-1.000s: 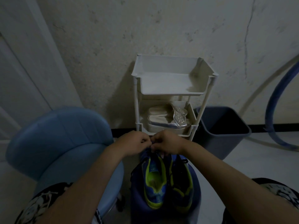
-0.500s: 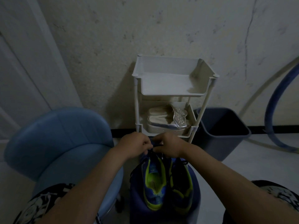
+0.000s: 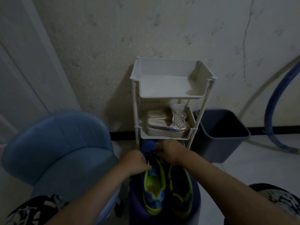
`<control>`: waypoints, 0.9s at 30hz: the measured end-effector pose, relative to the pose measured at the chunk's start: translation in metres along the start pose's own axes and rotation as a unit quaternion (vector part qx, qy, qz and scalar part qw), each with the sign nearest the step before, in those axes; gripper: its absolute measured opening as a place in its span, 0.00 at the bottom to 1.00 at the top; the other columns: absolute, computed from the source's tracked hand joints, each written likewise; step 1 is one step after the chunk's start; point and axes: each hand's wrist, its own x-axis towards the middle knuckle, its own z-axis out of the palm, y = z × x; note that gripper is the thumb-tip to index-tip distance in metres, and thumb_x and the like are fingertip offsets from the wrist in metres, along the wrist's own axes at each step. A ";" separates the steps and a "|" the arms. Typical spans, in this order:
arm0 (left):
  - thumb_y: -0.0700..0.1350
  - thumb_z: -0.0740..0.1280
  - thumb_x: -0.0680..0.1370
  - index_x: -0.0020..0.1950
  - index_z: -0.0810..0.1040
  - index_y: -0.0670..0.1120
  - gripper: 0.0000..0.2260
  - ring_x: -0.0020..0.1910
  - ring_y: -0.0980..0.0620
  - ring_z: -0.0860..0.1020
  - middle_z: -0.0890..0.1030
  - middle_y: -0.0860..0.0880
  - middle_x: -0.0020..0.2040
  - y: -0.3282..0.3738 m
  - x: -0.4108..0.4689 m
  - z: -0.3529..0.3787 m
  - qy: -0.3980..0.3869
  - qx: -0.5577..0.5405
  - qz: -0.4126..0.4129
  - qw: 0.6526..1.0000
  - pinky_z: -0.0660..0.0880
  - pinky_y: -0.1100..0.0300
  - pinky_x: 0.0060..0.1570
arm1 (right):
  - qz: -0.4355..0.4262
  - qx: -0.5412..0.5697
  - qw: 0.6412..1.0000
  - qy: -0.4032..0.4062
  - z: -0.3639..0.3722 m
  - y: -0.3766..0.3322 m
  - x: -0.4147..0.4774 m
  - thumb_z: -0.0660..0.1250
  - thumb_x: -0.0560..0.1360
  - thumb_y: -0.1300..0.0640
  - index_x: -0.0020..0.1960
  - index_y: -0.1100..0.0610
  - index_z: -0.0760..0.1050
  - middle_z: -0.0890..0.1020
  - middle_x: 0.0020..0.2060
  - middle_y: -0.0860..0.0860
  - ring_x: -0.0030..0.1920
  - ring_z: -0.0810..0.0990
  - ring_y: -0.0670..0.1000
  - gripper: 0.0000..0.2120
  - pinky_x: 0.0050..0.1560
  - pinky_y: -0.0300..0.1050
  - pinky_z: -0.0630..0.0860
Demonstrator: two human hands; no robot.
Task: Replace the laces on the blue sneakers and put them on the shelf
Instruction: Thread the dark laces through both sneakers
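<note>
Two blue sneakers with lime-green lining stand side by side on a dark blue stool (image 3: 164,213) in front of me: the left sneaker (image 3: 153,190) and the right sneaker (image 3: 180,194). My left hand (image 3: 135,162) and my right hand (image 3: 169,151) are closed over the dark lace (image 3: 151,154) at the toe end of the left sneaker. Both hands pinch the lace. The white plastic shelf (image 3: 172,95) stands just beyond against the wall, its top tier bare.
Silver platform sandals (image 3: 165,123) fill the shelf's middle tier. A light blue padded chair (image 3: 60,148) stands at the left, a dark bin (image 3: 222,133) at the right, a blue hoop (image 3: 274,114) against the wall. My knees show at both lower corners.
My left hand has pulled back toward me and slightly left, away from my right hand. The blue toe of the left sneaker now shows between them. The view tilted a little downward.
</note>
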 end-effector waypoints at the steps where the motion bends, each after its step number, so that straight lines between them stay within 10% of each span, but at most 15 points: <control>1: 0.49 0.73 0.71 0.44 0.84 0.38 0.14 0.36 0.48 0.83 0.84 0.42 0.37 -0.002 0.000 0.003 0.006 -0.027 -0.009 1.000 0.78 0.61 0.35 | 0.006 0.003 1.000 0.012 0.001 -0.001 0.000 0.66 0.77 0.54 0.63 0.53 0.77 0.81 0.57 0.55 0.58 0.79 0.56 0.15 0.56 0.47 0.75; 12: 0.38 0.69 0.77 0.47 0.80 0.41 0.01 0.39 0.47 0.80 0.81 0.38 0.43 -0.019 -0.006 0.011 0.007 -0.296 -0.091 0.951 0.82 0.57 0.38 | -0.001 -0.070 0.997 0.036 0.023 -0.029 0.001 0.65 0.77 0.50 0.54 0.51 0.81 0.83 0.53 0.53 0.56 0.80 0.56 0.11 0.50 0.48 0.76; 27: 0.38 0.69 0.77 0.48 0.79 0.41 0.02 0.40 0.46 0.79 0.79 0.36 0.46 -0.023 0.000 0.008 -0.017 -0.288 -0.080 0.954 0.81 0.59 0.35 | 0.003 -0.092 0.996 0.018 0.038 -0.034 0.004 0.63 0.76 0.52 0.50 0.56 0.81 0.83 0.46 0.55 0.48 0.81 0.57 0.11 0.40 0.44 0.70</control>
